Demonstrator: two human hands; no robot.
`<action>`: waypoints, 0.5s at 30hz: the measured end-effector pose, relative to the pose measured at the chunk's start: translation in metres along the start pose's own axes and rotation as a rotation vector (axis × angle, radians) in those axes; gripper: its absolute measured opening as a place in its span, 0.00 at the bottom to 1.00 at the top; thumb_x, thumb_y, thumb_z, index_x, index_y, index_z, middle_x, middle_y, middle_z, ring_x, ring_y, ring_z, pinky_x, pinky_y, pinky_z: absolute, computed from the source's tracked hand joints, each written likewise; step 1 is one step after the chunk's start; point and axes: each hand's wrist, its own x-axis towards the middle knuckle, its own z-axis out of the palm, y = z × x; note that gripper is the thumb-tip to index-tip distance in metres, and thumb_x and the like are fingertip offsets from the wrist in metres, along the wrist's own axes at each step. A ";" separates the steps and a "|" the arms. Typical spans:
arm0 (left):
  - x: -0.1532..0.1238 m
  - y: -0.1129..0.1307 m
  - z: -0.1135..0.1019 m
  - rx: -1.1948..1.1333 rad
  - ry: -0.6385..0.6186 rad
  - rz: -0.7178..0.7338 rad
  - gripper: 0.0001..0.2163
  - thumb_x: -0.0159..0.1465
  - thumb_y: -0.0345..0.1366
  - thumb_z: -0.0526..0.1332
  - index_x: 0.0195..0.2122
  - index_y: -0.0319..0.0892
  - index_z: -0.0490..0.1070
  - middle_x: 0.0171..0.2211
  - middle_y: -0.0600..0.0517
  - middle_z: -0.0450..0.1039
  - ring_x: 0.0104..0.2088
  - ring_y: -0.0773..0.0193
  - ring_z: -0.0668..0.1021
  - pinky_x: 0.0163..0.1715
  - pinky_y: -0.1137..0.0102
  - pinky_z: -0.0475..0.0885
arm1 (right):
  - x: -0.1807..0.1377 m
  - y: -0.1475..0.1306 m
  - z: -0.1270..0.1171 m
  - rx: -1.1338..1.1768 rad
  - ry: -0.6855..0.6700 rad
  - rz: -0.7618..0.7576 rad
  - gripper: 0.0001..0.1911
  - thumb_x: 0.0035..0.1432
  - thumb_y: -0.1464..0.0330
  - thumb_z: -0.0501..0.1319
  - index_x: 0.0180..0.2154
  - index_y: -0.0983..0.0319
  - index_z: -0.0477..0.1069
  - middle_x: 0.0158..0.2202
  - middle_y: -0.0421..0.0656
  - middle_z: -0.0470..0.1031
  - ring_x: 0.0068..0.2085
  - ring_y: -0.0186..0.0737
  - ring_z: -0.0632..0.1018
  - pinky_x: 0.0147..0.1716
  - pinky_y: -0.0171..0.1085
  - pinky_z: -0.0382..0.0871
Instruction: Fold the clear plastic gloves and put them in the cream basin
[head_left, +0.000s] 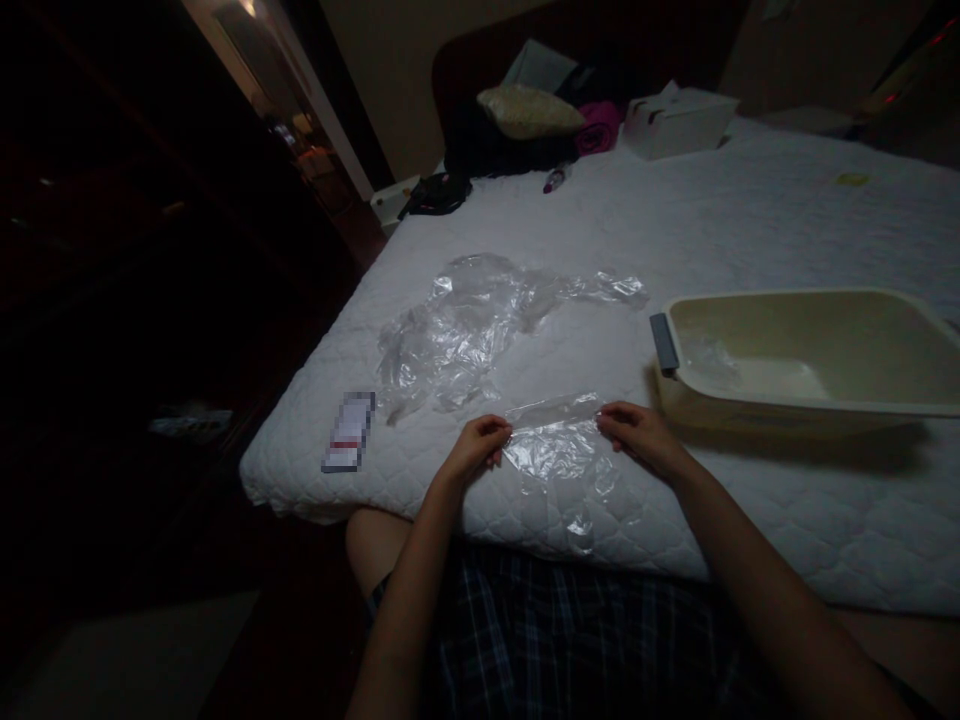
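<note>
A clear plastic bag (556, 455) stretched by its far edge on the bed (750, 230).
From the left, a phone (349, 430) lies just beside crumpled clear plastic (465, 325); then the left hand (481, 447) pinches one end of the bag's far edge, fingers closed, and the right hand (641, 435) seems to pinch the other end, the bag's body hanging loose toward the bed's front. To do this well, an even, gentle pull should keep the edge straight; such thin film would likely pucker or tear if tugged. Farther back stands a white box (679, 122), contents hidden, and at far right a cream tub (757, 412), open, with a small clear plastic piece (709, 360) inside its left end and bare floor beyond.
</note>
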 end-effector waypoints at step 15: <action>-0.003 0.000 0.001 -0.026 -0.001 0.020 0.14 0.49 0.40 0.64 0.33 0.38 0.67 0.23 0.57 0.66 0.12 0.78 0.65 0.10 0.79 0.55 | 0.000 0.005 0.002 0.002 0.005 -0.063 0.19 0.41 0.56 0.65 0.32 0.63 0.69 0.28 0.41 0.69 0.25 0.32 0.69 0.21 0.32 0.65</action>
